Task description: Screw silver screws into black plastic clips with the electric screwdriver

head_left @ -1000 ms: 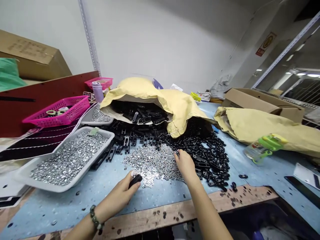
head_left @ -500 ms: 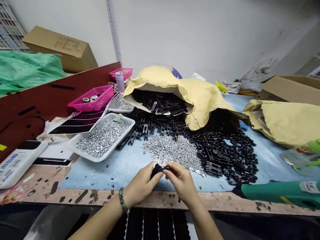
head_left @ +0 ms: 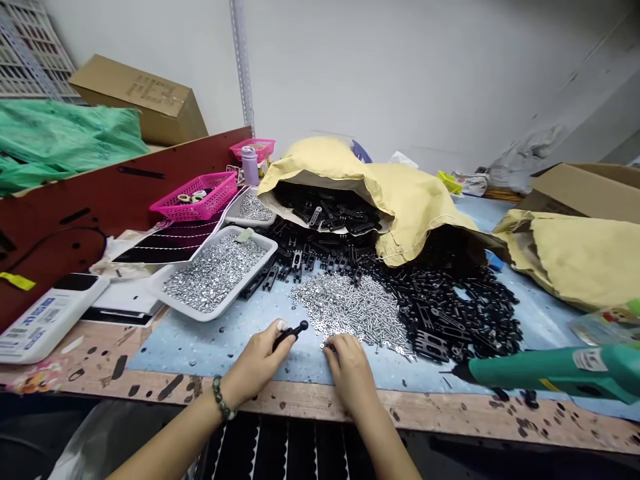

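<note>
My left hand (head_left: 260, 360) is closed around a black plastic part with a ball-shaped end (head_left: 296, 331), which points up and to the right above the blue mat. At the near edge of a heap of small silver screws and nuts (head_left: 357, 307), my right hand (head_left: 349, 367) reaches down with its fingers drawn together. A tiny silver piece shows by those fingertips; whether they grip it is hidden. Many loose black plastic parts (head_left: 430, 343) lie right of the heap.
A green electric screwdriver (head_left: 530, 372) lies at the right front. On the left stand a white tray of silver nuts (head_left: 167, 297), a pink basket (head_left: 213, 203) and a white device (head_left: 45, 323). Yellow sacks (head_left: 320, 160) spill black parts at the back.
My hands have come apart. The left has moved left, keeping the black part; the right has let go of it and now touches the near edge of the silver heap.
</note>
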`<state>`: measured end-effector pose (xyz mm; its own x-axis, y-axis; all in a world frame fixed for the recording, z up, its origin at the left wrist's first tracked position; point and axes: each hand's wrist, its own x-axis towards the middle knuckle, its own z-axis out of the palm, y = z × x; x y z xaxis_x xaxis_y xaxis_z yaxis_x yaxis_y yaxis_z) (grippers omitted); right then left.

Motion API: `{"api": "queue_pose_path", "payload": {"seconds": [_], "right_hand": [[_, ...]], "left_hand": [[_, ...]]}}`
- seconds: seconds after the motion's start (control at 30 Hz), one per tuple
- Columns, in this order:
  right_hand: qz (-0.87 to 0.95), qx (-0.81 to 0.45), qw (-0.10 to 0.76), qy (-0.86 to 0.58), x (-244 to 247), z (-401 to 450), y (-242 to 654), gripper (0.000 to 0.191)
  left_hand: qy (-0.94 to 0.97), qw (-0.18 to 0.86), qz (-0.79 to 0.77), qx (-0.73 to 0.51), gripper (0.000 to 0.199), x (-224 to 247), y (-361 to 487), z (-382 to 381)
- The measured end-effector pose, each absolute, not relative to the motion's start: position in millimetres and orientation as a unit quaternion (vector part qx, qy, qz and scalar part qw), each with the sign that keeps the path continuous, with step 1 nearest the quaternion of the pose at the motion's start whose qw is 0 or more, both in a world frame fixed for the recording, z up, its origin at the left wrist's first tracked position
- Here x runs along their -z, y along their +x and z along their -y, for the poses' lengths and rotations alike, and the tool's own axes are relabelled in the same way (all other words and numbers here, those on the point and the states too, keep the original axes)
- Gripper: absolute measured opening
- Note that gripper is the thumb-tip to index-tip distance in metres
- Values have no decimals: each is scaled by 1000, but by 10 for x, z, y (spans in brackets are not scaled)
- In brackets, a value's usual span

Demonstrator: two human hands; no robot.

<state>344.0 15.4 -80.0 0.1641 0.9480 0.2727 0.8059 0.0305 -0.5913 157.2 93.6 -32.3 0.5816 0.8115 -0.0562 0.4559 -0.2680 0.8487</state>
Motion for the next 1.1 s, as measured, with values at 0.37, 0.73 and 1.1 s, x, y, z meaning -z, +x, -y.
{"api": "queue_pose_path", "payload": {"seconds": [0.37,0.73,1.1], "right_hand": [[677,-38,318,-663,797,-139,3315,17],[697,-73,367,-612,786,-36,3404,20],[723,-47,360,-588,857,-48,3274,17]], "left_hand": [[804,415,-336,-261,19,354,1573,-1185],[918,299,-230,-124,18,487,1659,-1117],[945,265,-156,-109,18,535,1594,-1261]]}}
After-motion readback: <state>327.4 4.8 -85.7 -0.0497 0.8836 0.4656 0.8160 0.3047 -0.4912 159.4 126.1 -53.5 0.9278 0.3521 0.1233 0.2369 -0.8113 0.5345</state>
